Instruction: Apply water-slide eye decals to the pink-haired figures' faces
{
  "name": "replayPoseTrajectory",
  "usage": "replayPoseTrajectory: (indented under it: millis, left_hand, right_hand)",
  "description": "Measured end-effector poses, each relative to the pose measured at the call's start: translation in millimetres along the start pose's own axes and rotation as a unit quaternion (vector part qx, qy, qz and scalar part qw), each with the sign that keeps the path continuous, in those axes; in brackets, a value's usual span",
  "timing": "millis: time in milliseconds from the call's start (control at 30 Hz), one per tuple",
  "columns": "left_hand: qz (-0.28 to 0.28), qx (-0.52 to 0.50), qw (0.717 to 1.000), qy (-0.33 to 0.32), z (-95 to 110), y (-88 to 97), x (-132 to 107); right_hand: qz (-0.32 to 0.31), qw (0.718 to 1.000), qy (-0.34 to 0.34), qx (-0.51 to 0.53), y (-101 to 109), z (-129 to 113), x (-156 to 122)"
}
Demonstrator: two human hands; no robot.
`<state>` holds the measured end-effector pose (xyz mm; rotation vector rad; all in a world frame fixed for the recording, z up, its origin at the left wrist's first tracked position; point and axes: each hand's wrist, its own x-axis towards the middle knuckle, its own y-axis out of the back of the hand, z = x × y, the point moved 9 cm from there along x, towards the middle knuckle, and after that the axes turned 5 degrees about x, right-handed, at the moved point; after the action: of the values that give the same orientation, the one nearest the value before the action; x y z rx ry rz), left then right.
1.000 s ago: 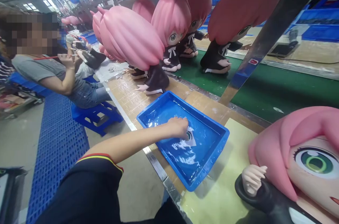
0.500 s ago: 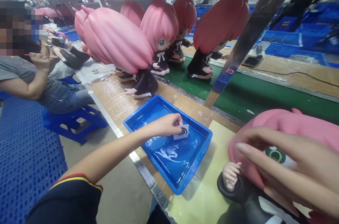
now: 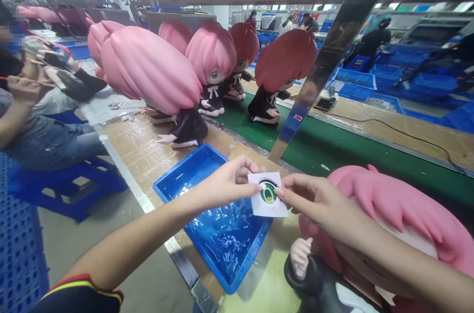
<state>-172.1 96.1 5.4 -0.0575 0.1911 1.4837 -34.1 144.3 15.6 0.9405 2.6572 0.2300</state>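
Note:
A small white square eye decal (image 3: 269,195), printed with a green and black eye, is held up over the blue water tray (image 3: 237,281). My left hand (image 3: 237,179) pinches its left edge, thumb on the front. On its right edge, the thumb and fingers of my right hand (image 3: 305,194) are closed too. A large pink-haired figure (image 3: 385,199) in a black dress lies on its back at the right, below my right forearm, which hides part of its face. Shallow rippling water covers the tray's bottom.
Several pink-haired figures (image 3: 148,68) kneel behind the tray, some on the green conveyor belt (image 3: 244,115). A slanted metal post (image 3: 307,91) rises beside the belt. At the left, a co-worker (image 3: 48,140) sits on a blue stool (image 3: 74,187), holding a thin red stick.
My left hand has lifted the eye decal from low over the tray. My right hand has moved left from the lying figure's face and taken the decal's other edge. The view has shifted.

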Motion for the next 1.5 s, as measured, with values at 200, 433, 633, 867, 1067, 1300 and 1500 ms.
replayPoseTrajectory:
  millis: [200, 433, 633, 867, 1067, 1300, 1500]
  left_hand:
    - [0.000, -0.057, 0.998, -0.008, 4, -14.8, 5]
    - [-0.013, -0.046, 0.999, -0.007, 14, -34.5, 12]
    - [-0.048, -0.026, 0.998, -0.019, 25, -60.0, 17]
    - [0.082, 0.341, 0.881, -0.318, 55, -65.2, 11]
    - [0.068, 0.462, 0.670, -0.577, 65, -111.4, -4]
    - [-0.004, 0.436, 0.664, -0.608, 80, -144.7, 24]
    - [-0.021, 0.484, 0.597, -0.640, 81, -180.7, 28]
  right_hand:
    - [0.015, 0.994, -0.081, 0.069, 8, 25, -16]
    - [0.044, 0.980, -0.131, 0.140, 18, 42, -43]
    - [0.061, 0.973, -0.135, 0.174, 33, 37, -64]
    - [0.201, 0.956, -0.178, 0.117, 104, 58, -160]
    - [0.262, 0.931, -0.235, 0.094, 123, 98, -212]
    - [0.307, 0.922, -0.202, 0.125, 124, 97, -192]
    - [0.310, 0.925, -0.176, 0.131, 127, 91, -182]
